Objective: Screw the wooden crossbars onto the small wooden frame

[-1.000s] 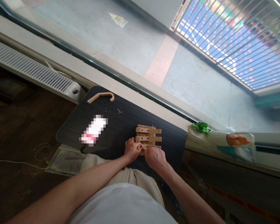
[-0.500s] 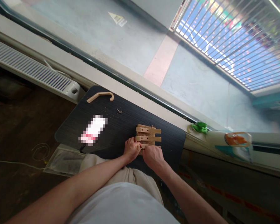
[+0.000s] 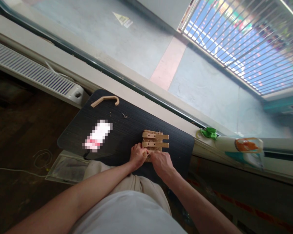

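Note:
A small wooden assembly of stacked slats (image 3: 155,140) lies on the black table (image 3: 127,130), near its front edge. My left hand (image 3: 137,156) is closed against the assembly's near left corner, fingers curled on the wood. Beside it, my right hand (image 3: 161,162) is also closed and covers the nearest slat, gripping it. What lies between the fingertips of either hand is hidden.
A curved wooden piece (image 3: 104,100) lies at the table's far left corner, a small screw (image 3: 124,116) nearby, and a blurred white and red packet (image 3: 97,135) at mid left. On the sill to the right lie a green item (image 3: 208,132) and a white bottle (image 3: 241,145). A radiator grille (image 3: 34,76) runs along the left.
My right hand has slid a little left and forward over the nearest slat, closer to my left hand. The left hand and the wooden assembly stay in place.

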